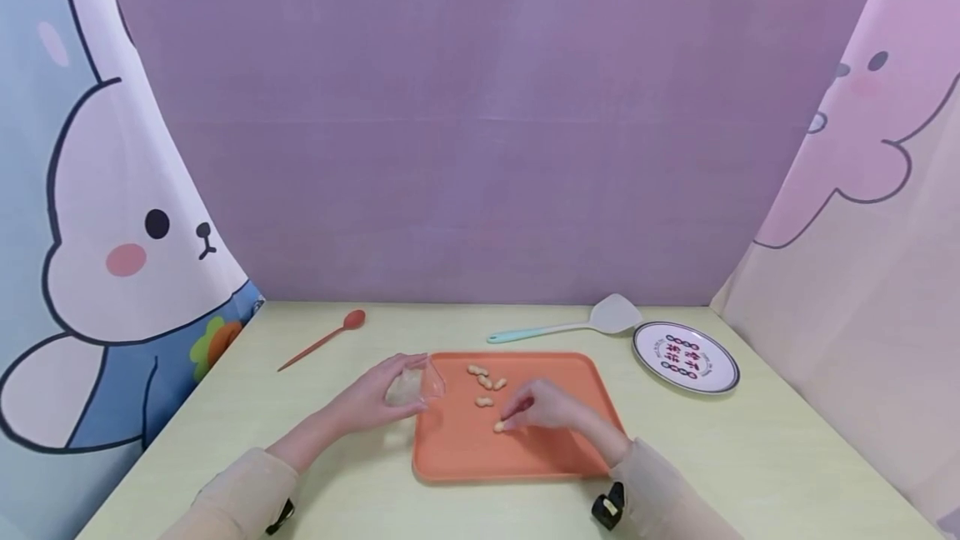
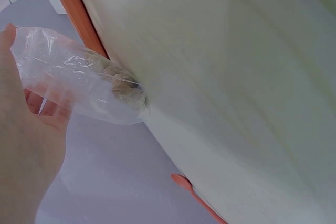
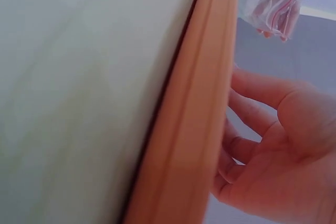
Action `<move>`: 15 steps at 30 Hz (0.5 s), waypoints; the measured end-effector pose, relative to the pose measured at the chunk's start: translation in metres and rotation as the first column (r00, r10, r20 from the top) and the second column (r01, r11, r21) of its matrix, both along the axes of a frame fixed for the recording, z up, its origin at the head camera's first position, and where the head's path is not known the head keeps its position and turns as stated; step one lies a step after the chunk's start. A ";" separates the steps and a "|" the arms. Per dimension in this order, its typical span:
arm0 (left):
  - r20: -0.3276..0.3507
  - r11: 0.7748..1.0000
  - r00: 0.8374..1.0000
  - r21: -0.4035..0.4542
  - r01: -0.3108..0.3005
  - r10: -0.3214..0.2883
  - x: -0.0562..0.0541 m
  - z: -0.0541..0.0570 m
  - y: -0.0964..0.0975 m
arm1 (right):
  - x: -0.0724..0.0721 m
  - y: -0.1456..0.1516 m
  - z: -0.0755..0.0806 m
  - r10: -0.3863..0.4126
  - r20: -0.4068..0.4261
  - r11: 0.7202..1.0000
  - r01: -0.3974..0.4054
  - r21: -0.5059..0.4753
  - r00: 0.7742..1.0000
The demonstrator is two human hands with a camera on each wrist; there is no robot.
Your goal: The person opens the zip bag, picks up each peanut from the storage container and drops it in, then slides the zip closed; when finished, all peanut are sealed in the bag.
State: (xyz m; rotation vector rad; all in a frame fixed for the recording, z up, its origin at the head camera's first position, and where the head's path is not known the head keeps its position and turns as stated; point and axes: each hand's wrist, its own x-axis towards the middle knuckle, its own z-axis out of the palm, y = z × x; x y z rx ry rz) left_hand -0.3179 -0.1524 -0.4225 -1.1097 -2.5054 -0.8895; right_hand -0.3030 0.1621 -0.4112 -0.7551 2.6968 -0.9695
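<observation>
My left hand holds a clear plastic zip bag by its mouth end, over the left edge of an orange tray. In the left wrist view, brownish contents lie bunched at the bottom of the bag, low by the table. On the tray, my right hand pinches a peanut between thumb and fingertips. Several more unshelled peanuts lie on the tray beyond that hand. From the right wrist view, the tray's rim hides the fingertips and the peanut.
A red spoon lies at the back left of the table. Behind the tray is a spatula with a light-blue handle. To its right stands a white plate with a dark rim and red lettering. A purple cloth hangs behind.
</observation>
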 end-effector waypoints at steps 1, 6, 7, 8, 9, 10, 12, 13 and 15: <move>0.000 1.000 1.000 0.001 0.000 0.000 0.000 0.000 0.000 | 0.000 0.000 0.000 0.005 -0.009 1.000 -0.005 0.006 1.000; -0.001 1.000 1.000 0.000 -0.003 0.003 0.000 0.001 -0.001 | 0.001 0.000 0.001 0.026 -0.022 1.000 -0.026 0.005 0.999; -0.001 1.000 1.000 0.001 -0.003 0.003 0.000 0.001 -0.001 | 0.001 0.000 0.002 0.029 -0.021 1.000 -0.029 0.003 0.999; -0.001 1.000 1.000 0.001 -0.003 0.003 0.000 0.001 -0.001 | 0.002 0.000 0.002 0.029 -0.016 1.000 -0.029 0.000 0.999; -0.001 1.000 1.000 0.002 -0.004 0.004 -0.001 0.001 -0.001 | 0.002 0.000 0.003 0.028 -0.013 1.000 -0.028 -0.001 1.000; -0.002 1.000 1.000 0.003 -0.004 0.004 -0.001 0.001 0.000 | 0.003 0.000 0.003 0.027 -0.007 1.000 -0.027 -0.002 1.000; 0.000 1.000 1.000 0.005 -0.005 0.005 -0.001 0.001 0.000 | 0.004 0.000 0.003 0.024 0.001 1.000 -0.024 -0.008 1.000; 0.002 1.000 1.000 0.006 -0.005 0.005 0.000 0.001 0.000 | 0.004 0.000 0.003 0.022 0.006 1.000 -0.022 -0.011 1.000; 0.003 1.000 1.000 0.010 -0.007 0.007 0.000 0.001 0.000 | 0.004 0.001 0.003 0.015 0.015 1.000 -0.015 -0.016 1.000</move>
